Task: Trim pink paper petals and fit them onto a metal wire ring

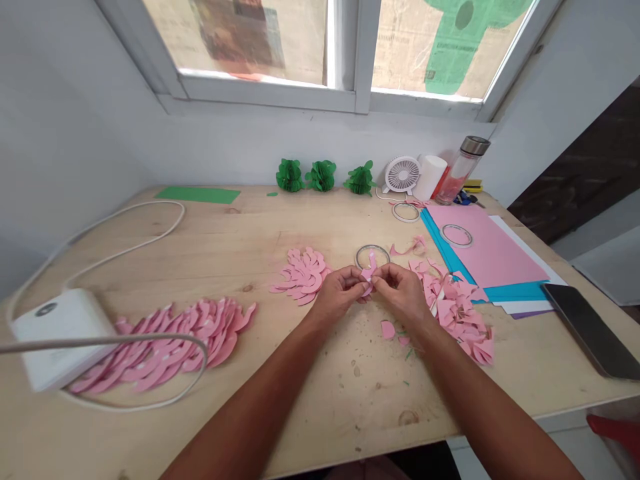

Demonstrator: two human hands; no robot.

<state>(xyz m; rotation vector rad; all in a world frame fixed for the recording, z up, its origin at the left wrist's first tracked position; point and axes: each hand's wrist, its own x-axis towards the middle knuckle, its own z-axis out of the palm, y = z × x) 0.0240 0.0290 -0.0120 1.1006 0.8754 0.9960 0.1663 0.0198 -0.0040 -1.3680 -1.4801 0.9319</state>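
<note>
Between my two hands, above the middle of the wooden table, is a small pink paper piece with a paler strip on it. My left hand pinches its left side, and my right hand pinches the right side. Just behind the fingertips lies a ring-shaped tape roll. A small pile of pink paper petals rests left of my left hand. Past my right forearm is a heap of pink paper scraps. A larger spread of pink paper petals covers the table's left side.
A white power box with a looping cable stands at left. Along the wall are green paper balls, a small fan and a glass bottle. Coloured paper sheets and a phone lie at right.
</note>
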